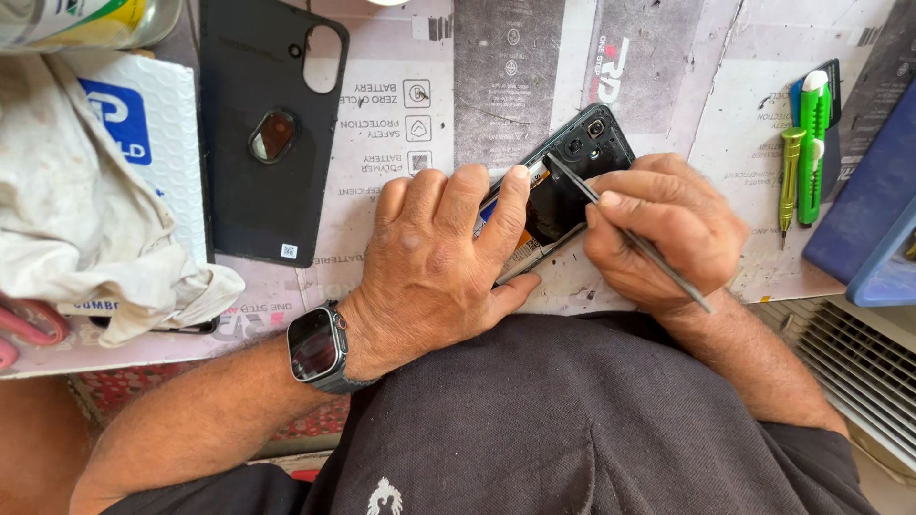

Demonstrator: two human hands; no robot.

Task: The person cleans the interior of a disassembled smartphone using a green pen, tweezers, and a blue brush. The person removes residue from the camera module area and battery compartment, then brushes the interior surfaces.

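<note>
An opened black smartphone [582, 143] lies back-up on the bench mat, its inner parts and camera lenses exposed. My left hand [439, 257] presses down over its lower half and holds it still, a dark smartwatch [320, 348] on that wrist. My right hand [663, 229] grips thin metal tweezers [668, 262] like a pen, with the tip inside the phone near the camera end. The phone's lower part is hidden under my left hand.
A black phone case [267, 172] lies face-down at the left. A crumpled white cloth [86, 219] covers the far left. At the right lie a green utility knife [813, 143], a small green screwdriver [788, 176] and a blue box [873, 210].
</note>
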